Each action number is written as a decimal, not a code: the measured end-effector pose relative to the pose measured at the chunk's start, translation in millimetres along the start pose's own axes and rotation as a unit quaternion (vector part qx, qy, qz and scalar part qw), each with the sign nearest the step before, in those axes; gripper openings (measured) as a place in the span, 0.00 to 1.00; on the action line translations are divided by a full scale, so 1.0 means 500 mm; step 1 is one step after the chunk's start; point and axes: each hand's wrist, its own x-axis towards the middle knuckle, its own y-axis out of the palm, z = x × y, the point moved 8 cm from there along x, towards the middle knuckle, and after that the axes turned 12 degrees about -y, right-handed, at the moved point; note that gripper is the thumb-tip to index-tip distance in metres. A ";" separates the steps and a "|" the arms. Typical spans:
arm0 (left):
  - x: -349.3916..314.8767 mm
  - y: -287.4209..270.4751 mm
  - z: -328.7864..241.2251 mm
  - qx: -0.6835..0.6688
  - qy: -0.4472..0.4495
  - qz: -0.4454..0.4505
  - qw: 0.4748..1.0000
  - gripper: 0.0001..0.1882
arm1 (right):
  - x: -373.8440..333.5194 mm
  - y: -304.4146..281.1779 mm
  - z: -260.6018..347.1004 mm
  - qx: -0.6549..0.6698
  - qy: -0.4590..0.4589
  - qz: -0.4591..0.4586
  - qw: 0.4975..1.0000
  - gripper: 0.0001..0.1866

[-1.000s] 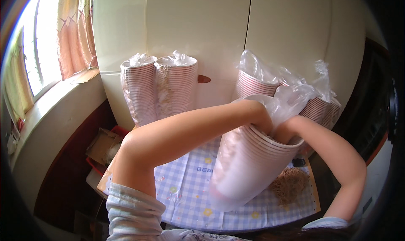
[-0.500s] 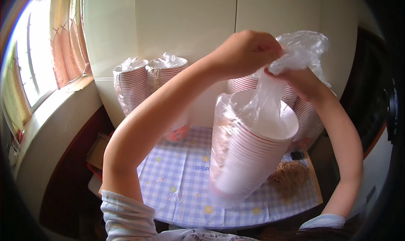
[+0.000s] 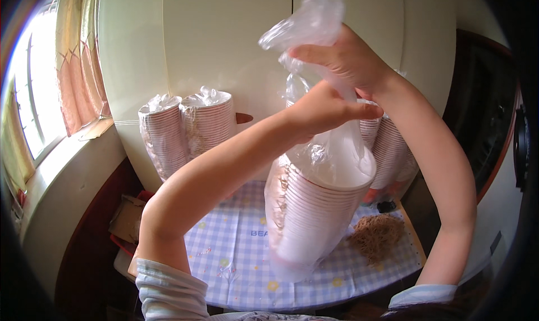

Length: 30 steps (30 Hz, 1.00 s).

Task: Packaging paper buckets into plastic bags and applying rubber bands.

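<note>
A tall nested stack of white paper cups [image 3: 320, 208] leans slightly on the table in front of me, inside a clear plastic bag [image 3: 311, 20]. My left hand [image 3: 328, 110] is closed around the gathered neck of the bag, just above the mouth of the top cup. Higher up, my right hand [image 3: 351, 62] grips the bag's upper part, its loose end puffing out above the fingers. My forearms cross close together at the wrists. The twisted plastic runs down from the hands into the top cup.
Other bagged cup stacks [image 3: 208, 116] stand at the back left, and more cup stacks [image 3: 390, 152] at the back right. A heap of thin tangled brown strands [image 3: 376, 237] lies right of the stack on the checked tablecloth [image 3: 224, 265]. A small black object [image 3: 387, 206] sits behind it.
My right hand has moved up and left, pulling the bag's loose end with it. My left hand has shifted lower onto the bag's neck. The whole view has shifted slightly.
</note>
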 end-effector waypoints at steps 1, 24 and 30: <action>0.008 0.005 0.004 0.002 0.002 0.000 1.000 0.19 | 0.007 0.004 0.006 -0.001 -0.003 0.000 1.000 0.18; -0.009 -0.166 -0.157 0.246 0.066 -0.367 0.895 0.20 | 0.034 -0.147 0.086 0.092 0.012 -0.124 0.988 0.28; -0.018 -0.141 -0.297 0.363 0.173 -0.368 0.838 0.07 | 0.043 -0.088 0.082 0.039 -0.064 0.027 0.997 0.31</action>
